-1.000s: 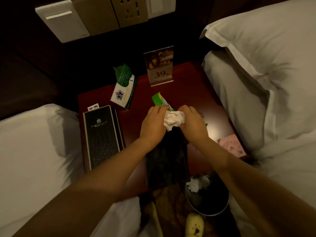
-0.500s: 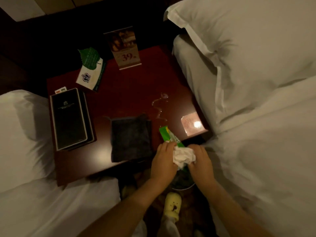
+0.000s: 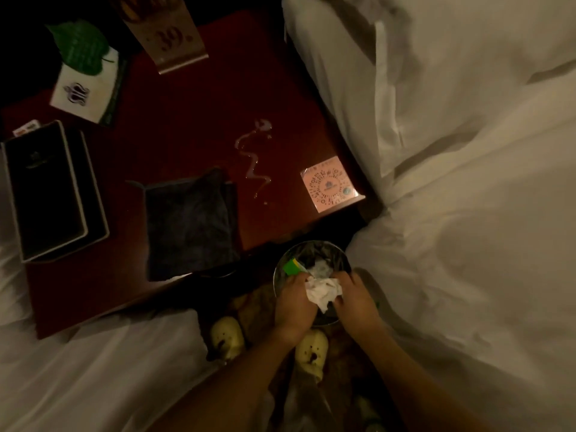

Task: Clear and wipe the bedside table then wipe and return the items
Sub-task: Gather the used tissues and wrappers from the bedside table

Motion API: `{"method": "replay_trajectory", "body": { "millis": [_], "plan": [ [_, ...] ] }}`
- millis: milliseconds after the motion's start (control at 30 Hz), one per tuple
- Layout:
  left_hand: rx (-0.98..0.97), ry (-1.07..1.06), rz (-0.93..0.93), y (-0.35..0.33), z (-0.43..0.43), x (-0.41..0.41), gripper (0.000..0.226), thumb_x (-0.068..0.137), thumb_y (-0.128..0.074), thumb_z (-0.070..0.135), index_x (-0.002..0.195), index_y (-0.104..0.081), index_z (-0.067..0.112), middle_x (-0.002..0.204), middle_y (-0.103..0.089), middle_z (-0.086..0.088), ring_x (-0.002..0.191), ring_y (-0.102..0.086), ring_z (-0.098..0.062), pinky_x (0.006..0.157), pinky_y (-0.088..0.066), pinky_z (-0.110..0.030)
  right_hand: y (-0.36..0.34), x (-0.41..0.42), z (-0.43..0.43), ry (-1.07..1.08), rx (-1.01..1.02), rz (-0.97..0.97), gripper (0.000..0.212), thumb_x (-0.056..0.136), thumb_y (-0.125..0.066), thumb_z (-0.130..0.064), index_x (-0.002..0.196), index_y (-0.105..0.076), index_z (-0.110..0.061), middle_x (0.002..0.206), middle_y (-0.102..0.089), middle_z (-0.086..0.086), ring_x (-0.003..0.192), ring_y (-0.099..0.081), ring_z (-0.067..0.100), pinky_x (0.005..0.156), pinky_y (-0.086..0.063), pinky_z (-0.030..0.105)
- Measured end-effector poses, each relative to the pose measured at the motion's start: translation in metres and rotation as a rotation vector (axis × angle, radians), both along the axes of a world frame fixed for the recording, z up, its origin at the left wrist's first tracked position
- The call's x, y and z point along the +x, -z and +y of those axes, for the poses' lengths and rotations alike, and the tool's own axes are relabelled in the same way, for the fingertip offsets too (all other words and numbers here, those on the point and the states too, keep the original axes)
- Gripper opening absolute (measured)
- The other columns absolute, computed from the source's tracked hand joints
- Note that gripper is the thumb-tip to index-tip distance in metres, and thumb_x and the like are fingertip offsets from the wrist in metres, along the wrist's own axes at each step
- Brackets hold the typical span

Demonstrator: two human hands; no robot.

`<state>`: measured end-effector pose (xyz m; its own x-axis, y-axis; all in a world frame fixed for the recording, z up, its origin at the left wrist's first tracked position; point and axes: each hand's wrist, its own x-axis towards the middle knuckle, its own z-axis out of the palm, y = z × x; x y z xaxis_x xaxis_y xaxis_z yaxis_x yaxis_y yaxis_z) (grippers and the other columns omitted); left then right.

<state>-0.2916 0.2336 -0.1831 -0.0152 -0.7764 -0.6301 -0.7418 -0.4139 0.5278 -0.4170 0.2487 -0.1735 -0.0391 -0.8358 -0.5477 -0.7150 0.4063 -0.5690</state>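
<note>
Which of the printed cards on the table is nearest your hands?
The pink QR-code card, lying flat at the front right corner of the table; the 39 sign and the green leaf card sit far back.

Hands: left hand (image 3: 294,302) and right hand (image 3: 355,302) side by side, both pinching a crumpled tissue (image 3: 322,291) right over the bin (image 3: 314,243).
Wrapper: green wrapper (image 3: 293,266) sticking out past the left fingers.
Table: on the bedside table (image 3: 187,120), dark cloth (image 3: 190,222) flat near the front edge, wet squiggle (image 3: 254,160) just beside it, pink card (image 3: 330,183) at the right corner.
</note>
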Motion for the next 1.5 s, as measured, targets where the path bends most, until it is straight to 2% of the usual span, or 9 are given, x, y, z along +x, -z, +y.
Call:
{"method": "replay_trajectory", "body": {
  "millis": [167, 333, 667, 933, 1067, 1167, 1333, 1400, 1500],
  "plan": [
    [0.123, 0.009, 0.031, 0.059, -0.018, -0.004, 0.044, 0.085, -0.061, 0.025, 0.125, -0.052, 0.008, 0.132, -0.054, -0.015, 0.121, -0.051, -0.026, 0.104, -0.041, -0.034, 0.054, -0.004, -0.008, 0.018, 0.13, 0.011, 0.038, 0.09, -0.049, -0.007, 0.128, -0.047, -0.008, 0.127, -0.045, 0.018, 0.109, -0.053, 0.032, 0.091, -0.043, 0.034],
    [0.168, 0.126, 0.084, 0.096, -0.022, 0.0, 0.086, 0.08, -0.068, 0.024, 0.148, -0.015, 0.018, 0.154, -0.022, -0.009, 0.142, -0.024, -0.026, 0.116, -0.026, -0.04, 0.094, -0.009, -0.018, -0.099, 0.242, 0.025, 0.062, 0.086, -0.06, -0.02, 0.141, -0.031, -0.013, 0.136, -0.042, 0.017, 0.12, -0.046, 0.032, 0.098, -0.041, 0.034],
    [0.102, 0.178, -0.094, 0.073, -0.019, 0.024, 0.077, 0.085, -0.059, 0.025, 0.148, -0.015, 0.02, 0.152, -0.027, -0.008, 0.14, -0.025, -0.028, 0.112, -0.032, -0.038, 0.079, -0.005, -0.033, -0.286, 0.267, 0.094, 0.083, 0.084, -0.057, -0.051, 0.147, -0.015, -0.018, 0.153, -0.025, 0.012, 0.135, -0.034, 0.032, 0.108, -0.036, 0.041],
    [0.209, 0.225, -0.188, -0.025, -0.051, 0.035, 0.048, 0.091, -0.047, 0.028, 0.137, -0.039, 0.014, 0.137, -0.048, -0.014, 0.125, -0.046, -0.03, 0.104, -0.041, -0.042, -0.018, 0.024, -0.072, -0.457, 0.125, 0.236, 0.06, 0.089, -0.047, -0.045, 0.139, -0.032, -0.015, 0.143, -0.038, 0.012, 0.128, -0.04, 0.029, 0.101, -0.042, 0.039],
    [0.248, 0.29, -0.167, -0.093, -0.067, 0.043, 0.037, 0.094, -0.045, 0.032, 0.122, -0.052, 0.009, 0.127, -0.057, -0.015, 0.114, -0.056, -0.029, 0.089, -0.046, -0.035, -0.083, 0.041, -0.1, -0.589, 0.155, 0.199, 0.028, 0.092, -0.046, -0.035, 0.098, -0.06, -0.011, 0.111, -0.064, 0.012, 0.096, -0.061, 0.024, 0.076, -0.048, 0.032],
    [0.206, 0.3, -0.2, -0.141, -0.084, 0.057, 0.034, 0.094, -0.044, 0.034, 0.104, -0.06, 0.006, 0.111, -0.064, -0.014, 0.096, -0.062, -0.028, 0.072, -0.045, -0.03, -0.132, 0.051, -0.125, -0.673, 0.149, 0.127, 0.036, 0.091, -0.048, -0.036, 0.06, -0.039, -0.019, 0.087, -0.056, 0.011, 0.079, -0.053, 0.021, 0.066, -0.04, 0.029],
    [-0.144, 0.042, -0.239, -0.191, -0.116, 0.093, 0.026, 0.095, -0.043, 0.025, 0.079, -0.057, 0.011, 0.064, -0.054, -0.002, 0.049, -0.043, -0.011, 0.045, -0.035, -0.025, -0.189, 0.079, -0.173, -0.645, 0.015, 0.051, 0.041, 0.091, -0.047, -0.03, 0.054, -0.036, -0.016, 0.06, -0.041, 0.001, 0.068, -0.05, 0.021, 0.063, -0.04, 0.031],
    [-0.319, -0.082, -0.281, -0.197, -0.126, 0.108, 0.019, 0.096, -0.042, 0.022, 0.091, -0.057, 0.01, 0.063, -0.052, -0.002, 0.047, -0.04, -0.014, 0.041, -0.027, -0.027, -0.198, 0.093, -0.187, -0.616, -0.079, 0.04, 0.032, 0.092, -0.046, -0.027, 0.063, -0.048, -0.012, 0.066, -0.049, 0.004, 0.071, -0.053, 0.023, 0.062, -0.039, 0.03],
    [-0.458, -0.238, -0.276, -0.192, -0.135, 0.13, 0.022, 0.094, -0.042, 0.014, 0.111, -0.055, 0.011, 0.099, -0.063, -0.011, 0.073, -0.055, -0.023, 0.057, -0.039, -0.031, -0.196, 0.118, -0.194, -0.622, -0.191, 0.094, 0.027, 0.093, -0.044, -0.025, 0.109, -0.055, -0.006, 0.107, -0.06, 0.014, 0.1, -0.054, 0.029, 0.074, -0.045, 0.034]
  ]
}}
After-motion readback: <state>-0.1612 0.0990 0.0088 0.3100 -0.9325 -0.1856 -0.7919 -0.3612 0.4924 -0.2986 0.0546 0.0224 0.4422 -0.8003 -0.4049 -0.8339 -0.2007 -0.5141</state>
